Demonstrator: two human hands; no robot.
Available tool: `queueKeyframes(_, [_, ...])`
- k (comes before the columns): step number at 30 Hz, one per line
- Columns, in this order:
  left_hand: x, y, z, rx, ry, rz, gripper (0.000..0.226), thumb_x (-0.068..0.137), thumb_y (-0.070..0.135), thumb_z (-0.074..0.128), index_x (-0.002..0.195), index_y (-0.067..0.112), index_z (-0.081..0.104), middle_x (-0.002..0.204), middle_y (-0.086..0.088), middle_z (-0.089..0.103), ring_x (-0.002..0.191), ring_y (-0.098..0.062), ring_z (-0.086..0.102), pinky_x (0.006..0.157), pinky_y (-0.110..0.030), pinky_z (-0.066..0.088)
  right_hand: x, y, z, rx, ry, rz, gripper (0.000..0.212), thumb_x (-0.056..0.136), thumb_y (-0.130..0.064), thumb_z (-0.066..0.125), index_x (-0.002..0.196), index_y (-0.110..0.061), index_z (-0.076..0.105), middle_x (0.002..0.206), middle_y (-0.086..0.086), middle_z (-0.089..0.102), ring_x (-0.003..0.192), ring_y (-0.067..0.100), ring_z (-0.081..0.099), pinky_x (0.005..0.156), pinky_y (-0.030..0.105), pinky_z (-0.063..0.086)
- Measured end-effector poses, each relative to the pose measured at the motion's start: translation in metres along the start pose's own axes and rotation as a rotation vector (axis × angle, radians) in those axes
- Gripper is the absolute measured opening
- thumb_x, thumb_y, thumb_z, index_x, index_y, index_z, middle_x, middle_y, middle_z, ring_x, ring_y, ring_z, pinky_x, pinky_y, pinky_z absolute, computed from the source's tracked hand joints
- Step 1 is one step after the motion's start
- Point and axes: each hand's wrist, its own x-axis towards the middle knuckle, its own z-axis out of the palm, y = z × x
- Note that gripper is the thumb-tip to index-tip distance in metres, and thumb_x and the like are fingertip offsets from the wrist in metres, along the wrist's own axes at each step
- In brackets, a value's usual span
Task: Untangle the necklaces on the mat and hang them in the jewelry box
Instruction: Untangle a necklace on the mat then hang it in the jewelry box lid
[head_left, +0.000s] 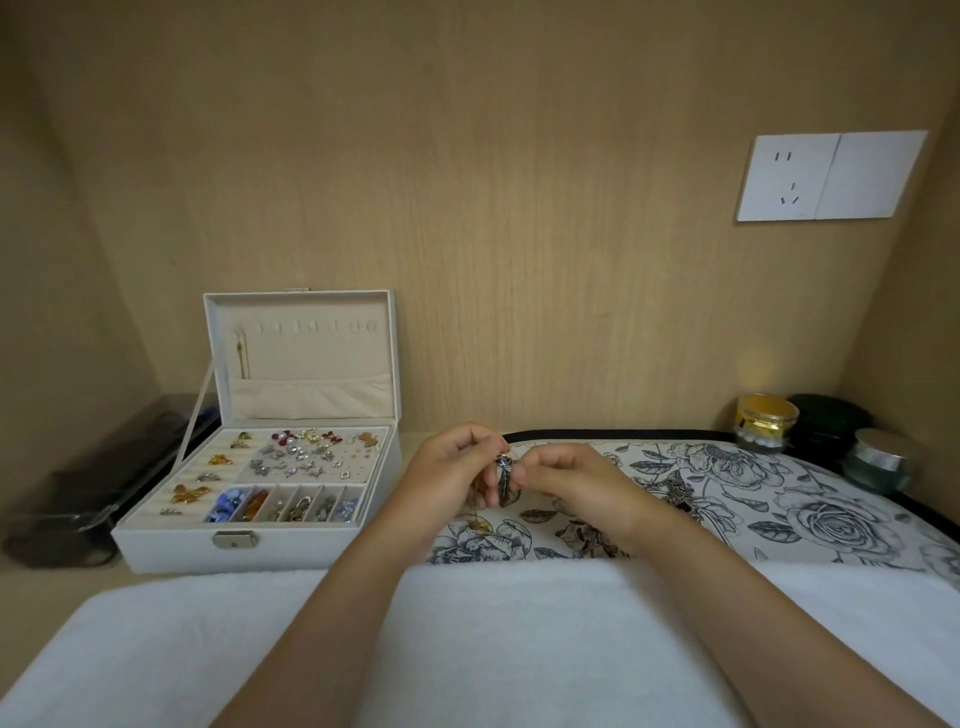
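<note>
Head view: your left hand (451, 470) and right hand (574, 480) both pinch a pendant necklace (505, 482) beside the open jewelry box (171, 545).

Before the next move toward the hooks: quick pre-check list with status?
1. Grip: left hand and right hand both pinch the leaf-pendant necklace above the floral mat: ok.
2. Access: jewelry box open, lid upright: ok.
3. Target: hooks in the lid are free except the leftmost, which carries a gold chain: ok.
4. Held chain free of the dark necklace tangle on the mat: cannot tell, chain too fine to see.
5. Clasp open or closed: cannot tell, hidden by fingers.
</note>
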Motion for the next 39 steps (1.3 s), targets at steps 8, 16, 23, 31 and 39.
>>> queueKeyframes(8, [0.008,0.027,-0.023,0.104,0.035,0.038,0.019,0.100,0.016,0.053,0.086,0.013,0.066,0.054,0.004,0.048,0.048,-0.013,0.042,0.045,-0.020,0.032,0.009,-0.027,-0.003,0.394,-0.083,-0.008,0.025,0.100,-0.021,0.052,0.079,-0.009,0.058,0.058,0.006,0.049,0.055,0.023,0.053,0.072,0.042,0.054])
queueKeyframes(16, [0.014,0.049,-0.077,0.131,-0.079,-0.025,0.024,0.101,0.013,0.048,0.081,0.010,0.061,0.053,-0.001,0.047,0.049,-0.019,0.045,0.049,-0.028,0.033,0.037,-0.077,0.017,0.379,-0.097,-0.078,0.021,0.103,-0.016,0.048,0.093,-0.006,0.063,0.053,0.000,0.031,0.051,0.019,0.045,0.076,0.043,0.059])
queueKeyframes(23, [0.006,0.080,-0.128,0.021,-0.108,-0.038,0.021,0.100,0.009,0.045,0.082,0.007,0.055,0.067,-0.008,0.050,0.056,-0.021,0.048,0.049,-0.027,0.040,0.075,-0.123,0.046,0.075,-0.054,-0.118,0.021,0.103,-0.021,0.052,0.092,-0.014,0.068,0.059,-0.003,0.042,0.041,0.009,0.027,0.039,0.019,0.020])
queueKeyframes(31, [0.017,0.103,-0.187,0.269,0.033,-0.052,0.025,0.098,0.037,0.057,0.104,0.016,0.068,0.051,0.007,0.035,0.055,-0.019,0.057,0.053,-0.028,0.048,0.134,-0.167,0.100,-0.247,0.000,-0.277,0.024,0.100,-0.019,0.055,0.088,-0.007,0.073,0.057,-0.009,0.046,0.044,0.002,0.035,0.045,0.018,0.031])
queueKeyframes(39, [0.034,0.101,-0.249,0.127,0.186,-0.026,0.025,0.101,0.011,0.048,0.079,0.010,0.059,0.072,-0.005,0.058,0.062,-0.014,0.059,0.056,-0.022,0.048,0.203,-0.178,0.144,-0.407,0.118,-0.332,0.012,0.092,-0.021,0.070,0.087,-0.012,0.075,0.068,-0.004,0.066,0.047,-0.005,0.051,0.053,0.011,0.038])
